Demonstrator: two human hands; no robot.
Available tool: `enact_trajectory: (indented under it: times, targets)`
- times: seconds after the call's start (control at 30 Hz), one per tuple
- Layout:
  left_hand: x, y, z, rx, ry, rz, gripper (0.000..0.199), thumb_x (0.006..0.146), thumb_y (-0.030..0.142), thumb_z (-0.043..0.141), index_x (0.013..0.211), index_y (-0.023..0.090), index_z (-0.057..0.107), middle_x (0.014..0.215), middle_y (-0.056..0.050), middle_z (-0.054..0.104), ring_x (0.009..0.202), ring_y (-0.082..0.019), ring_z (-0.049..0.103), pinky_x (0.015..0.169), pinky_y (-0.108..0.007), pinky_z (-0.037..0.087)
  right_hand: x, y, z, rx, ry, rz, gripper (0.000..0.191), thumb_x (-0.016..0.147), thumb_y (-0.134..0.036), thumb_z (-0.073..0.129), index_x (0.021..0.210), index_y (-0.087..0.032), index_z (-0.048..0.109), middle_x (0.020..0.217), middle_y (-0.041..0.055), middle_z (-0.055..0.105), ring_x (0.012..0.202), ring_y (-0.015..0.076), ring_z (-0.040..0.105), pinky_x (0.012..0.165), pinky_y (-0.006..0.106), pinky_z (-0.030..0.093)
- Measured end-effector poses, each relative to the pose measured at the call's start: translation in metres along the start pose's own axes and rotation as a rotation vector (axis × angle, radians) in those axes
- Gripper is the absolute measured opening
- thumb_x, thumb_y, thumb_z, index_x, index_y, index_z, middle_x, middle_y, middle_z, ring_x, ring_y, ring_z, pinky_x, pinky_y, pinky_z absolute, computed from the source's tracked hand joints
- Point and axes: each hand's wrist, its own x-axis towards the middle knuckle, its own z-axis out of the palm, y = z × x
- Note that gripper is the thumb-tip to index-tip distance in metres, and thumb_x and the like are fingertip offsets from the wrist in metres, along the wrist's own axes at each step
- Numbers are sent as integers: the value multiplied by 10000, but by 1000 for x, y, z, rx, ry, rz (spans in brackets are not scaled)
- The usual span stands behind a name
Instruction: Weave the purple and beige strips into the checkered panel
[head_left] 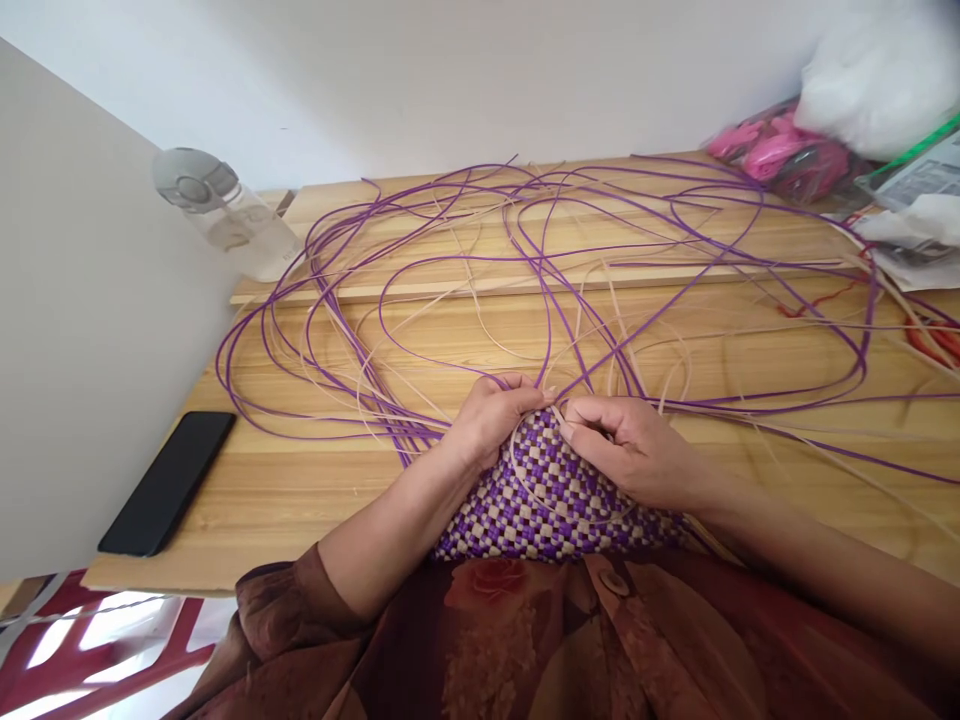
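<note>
A piece of purple and beige weaving [517,510] in a checked pattern lies at the table's front edge, against my clothing. My left hand [495,415] pinches its upper edge, thumb and fingers pressed together where the strands come out. Close by on the right, my right hand [634,445] has its thumb and forefinger closed on a beige strand [556,412] at the same edge. One thin beige strand loops down over the front of the weave. Long purple strands [540,260] and beige ones fan out from the edge across the table.
A black phone [166,485] lies on the wooden table [300,510] at left. Behind it a clear bottle [232,220] with a grey lid leans by the wall. Pink items in a plastic bag [787,150], a white bundle [885,80] and red-handled scissors [937,342] are at right.
</note>
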Motion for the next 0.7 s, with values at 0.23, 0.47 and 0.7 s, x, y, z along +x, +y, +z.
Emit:
enact_trajectory:
  times: [0.23, 0.47, 0.7]
  targets:
    - [-5, 5, -5, -80, -43, -7, 287, 552, 299, 820, 551, 147, 576, 492, 33, 504, 446, -63, 379, 483, -246, 243, 4, -13, -15, -430, 164, -231, 88, 899, -261, 532, 873, -187, 572, 815, 24, 598, 772, 169, 535, 722, 317, 404]
    - [-6, 6, -10, -97, -53, -19, 90, 588, 172, 708, 582, 134, 627, 588, 1, 569, 560, -98, 467, 539, -256, 331, 12, -49, 8, -741, 6, -584, 123, 889, -232, 546, 922, -244, 664, 987, 74, 629, 996, 273, 517, 898, 439, 396]
    - [-5, 3, -8, -169, 21, -21, 166, 534, 193, 782, 575, 147, 628, 576, 0, 591, 571, -117, 489, 580, -274, 372, 18, -50, -8, -433, 178, -519, 120, 912, -183, 523, 934, -199, 639, 895, 46, 670, 858, 180, 587, 822, 321, 445]
